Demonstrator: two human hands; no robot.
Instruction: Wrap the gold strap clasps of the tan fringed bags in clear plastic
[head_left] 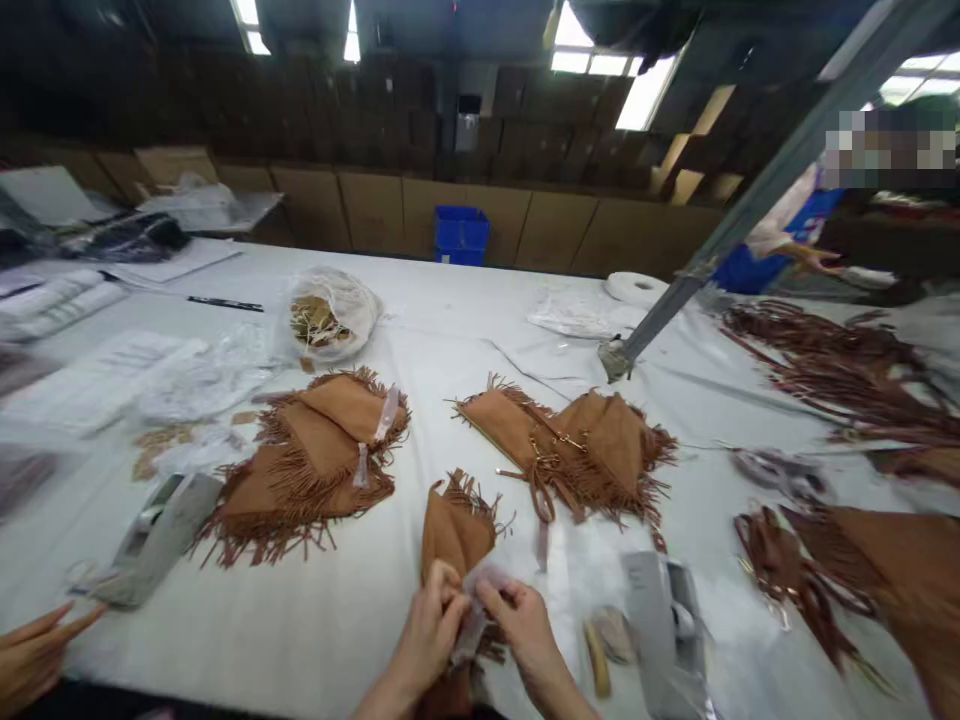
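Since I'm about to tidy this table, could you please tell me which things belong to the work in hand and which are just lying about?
Seemingly in the work:
clear plastic piece, between left hand and right hand
nearest brown fringed piece

Apparently lying about:
white roll
black strip
blue bin

Looks like a soft, fringed brown bag (pixel 456 530), narrow in shape, lying lengthwise near the edge of the white table (pixel 300 630). Appears over it as a small piece of translucent plastic (pixel 470 632), crumpled, pinched from two sides.
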